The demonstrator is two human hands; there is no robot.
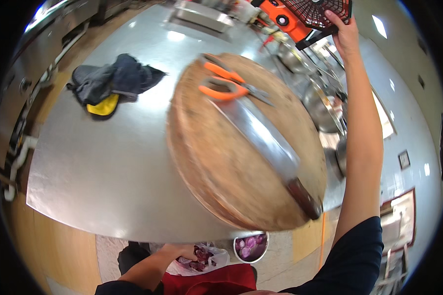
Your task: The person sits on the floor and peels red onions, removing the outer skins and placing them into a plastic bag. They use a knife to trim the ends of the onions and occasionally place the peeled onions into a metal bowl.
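My right hand [342, 31] is raised at the top right, gripping the black frame of an orange portable fan [293, 22] by its grille. Low in the view, my left hand [182, 251] is at a clear plastic bag [221, 254] that contains dark red onion skins [202, 258]. Its fingers are partly hidden, so their grip is unclear. A thick round wooden chopping block [221, 158] bears a cleaver [260, 134] with a dark wooden handle. Orange-handled scissors [229, 83] lie by the blade's far end, partly over it.
The block stands on a stainless-steel table [107, 177]. Dark cloth with a yellow patch [114, 83] lies left of it. Below the table's near edge is a bowl of peeled purple onions [248, 246]. Metal bowls [321, 107] stand along the right, and a metal container [203, 16] is at the back.
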